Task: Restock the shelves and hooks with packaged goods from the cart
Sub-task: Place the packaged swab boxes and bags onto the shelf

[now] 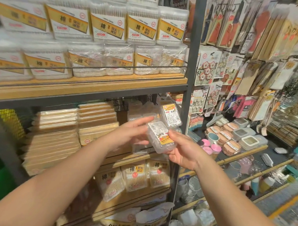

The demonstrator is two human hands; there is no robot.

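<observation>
A clear plastic box (160, 139) with a white and yellow label is held in front of the middle shelf. My right hand (183, 149) grips it from below and the right, thumb on its top edge. My left hand (133, 129) touches its left side with straight fingers. A second box of the same kind (171, 115) stands just above and behind it, at the right end of the middle shelf (121, 162). Whether my left fingertips also touch that box is hidden.
Cotton swab tubs (106, 23) fill the top shelf behind a wire rail (112, 68). Flat wooden-stick packs (53, 139) stack at the left. A grey upright post (193, 62) stands right of the boxes. Hook-hung packets (245, 31) and containers (241, 135) lie further right.
</observation>
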